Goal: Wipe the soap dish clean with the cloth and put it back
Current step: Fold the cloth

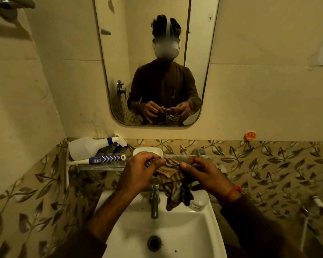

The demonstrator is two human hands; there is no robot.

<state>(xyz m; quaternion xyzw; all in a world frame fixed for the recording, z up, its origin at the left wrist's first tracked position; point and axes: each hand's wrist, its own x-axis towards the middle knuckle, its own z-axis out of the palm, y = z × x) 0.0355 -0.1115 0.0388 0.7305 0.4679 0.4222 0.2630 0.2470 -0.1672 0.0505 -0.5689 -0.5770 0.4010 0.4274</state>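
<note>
Tiled bathroom wall backs a white sink (209,229). Above its tap (154,198), the left hand (140,172) and right hand (203,174) each pinch the striped cloth (172,181) with curled fingers. Behind them, the white soap dish (147,151) sits on the glass shelf (97,167), beside a spray bottle (90,148).

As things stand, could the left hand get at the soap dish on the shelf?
Probably yes. The soap dish sits on the shelf just behind the left hand, with nothing between them. But that hand grips the cloth together with the right hand, so it must let go first.
</note>
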